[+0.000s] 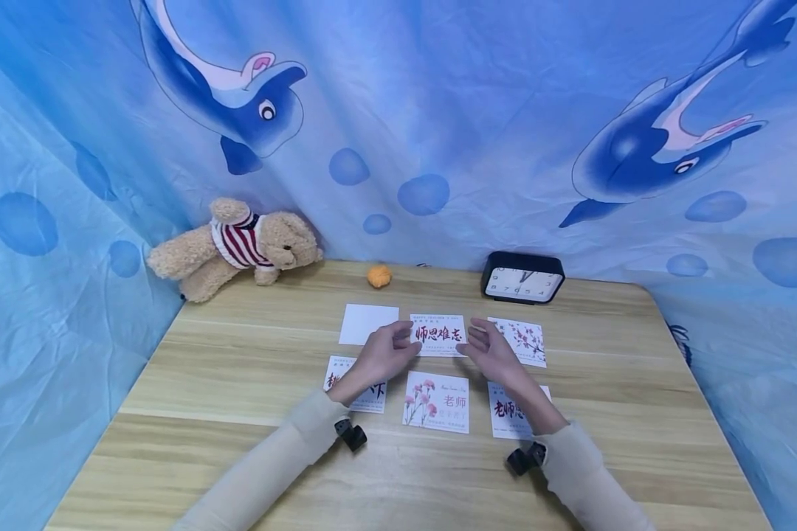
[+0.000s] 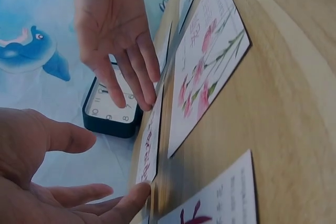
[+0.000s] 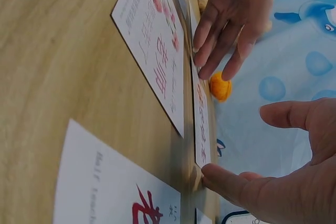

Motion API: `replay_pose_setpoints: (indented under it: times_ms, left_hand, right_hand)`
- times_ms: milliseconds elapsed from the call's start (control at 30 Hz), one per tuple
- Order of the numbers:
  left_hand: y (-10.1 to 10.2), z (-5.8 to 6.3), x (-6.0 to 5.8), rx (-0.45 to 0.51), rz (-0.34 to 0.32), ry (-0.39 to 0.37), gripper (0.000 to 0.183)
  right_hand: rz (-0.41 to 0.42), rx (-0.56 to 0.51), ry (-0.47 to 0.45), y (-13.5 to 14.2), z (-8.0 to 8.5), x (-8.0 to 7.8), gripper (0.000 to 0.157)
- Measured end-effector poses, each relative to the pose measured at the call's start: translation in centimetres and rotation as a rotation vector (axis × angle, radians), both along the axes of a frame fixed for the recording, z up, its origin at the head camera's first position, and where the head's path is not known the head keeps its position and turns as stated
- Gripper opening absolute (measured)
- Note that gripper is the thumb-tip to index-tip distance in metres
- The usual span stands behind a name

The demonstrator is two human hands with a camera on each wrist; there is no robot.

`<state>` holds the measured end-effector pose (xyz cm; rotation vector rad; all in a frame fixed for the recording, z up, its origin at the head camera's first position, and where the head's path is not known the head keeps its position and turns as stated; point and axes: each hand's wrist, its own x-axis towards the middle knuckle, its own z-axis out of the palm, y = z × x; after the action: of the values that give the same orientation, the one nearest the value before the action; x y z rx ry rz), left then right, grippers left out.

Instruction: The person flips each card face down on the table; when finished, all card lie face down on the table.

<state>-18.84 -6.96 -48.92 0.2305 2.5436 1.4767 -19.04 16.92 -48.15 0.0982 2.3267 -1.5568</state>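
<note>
A white card with red brush lettering [image 1: 437,335] lies flat in the middle of the back row. My left hand [image 1: 387,355] is at its left edge and my right hand [image 1: 494,354] at its right edge, fingers loosely bent, palms facing each other. Both wrist views show fingertips right by the card's edges, with nothing between fingers and thumb. In front of it lies a card with pink carnations [image 1: 435,402]. My left forearm partly covers a red-and-black lettered card [image 1: 370,398]; the right one partly covers another red-lettered card [image 1: 505,413].
A blank white card [image 1: 365,323] lies at back left, a blossom-branch card [image 1: 528,343] at back right. Along the table's far edge are a teddy bear [image 1: 246,247] on its side, an orange ball [image 1: 379,276] and a black clock [image 1: 523,279]. A dolphin-printed curtain [image 1: 398,133] hangs behind.
</note>
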Motion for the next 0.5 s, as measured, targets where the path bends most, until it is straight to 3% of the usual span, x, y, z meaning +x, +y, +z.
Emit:
replay_pose_setpoints:
  times_ms: [333,500]
  left_hand:
    - [0.74,-0.08,0.34,-0.015,0.009,-0.013,0.058]
    - [0.85,-0.20,0.44,-0.024,0.009,0.000,0.058]
  right_hand:
    - [-0.004,-0.038,-0.023,-0.36,0.14,0.51,0.076]
    - [-0.065,-0.100,-0.053,-0.36,-0.09,0.33,0.074]
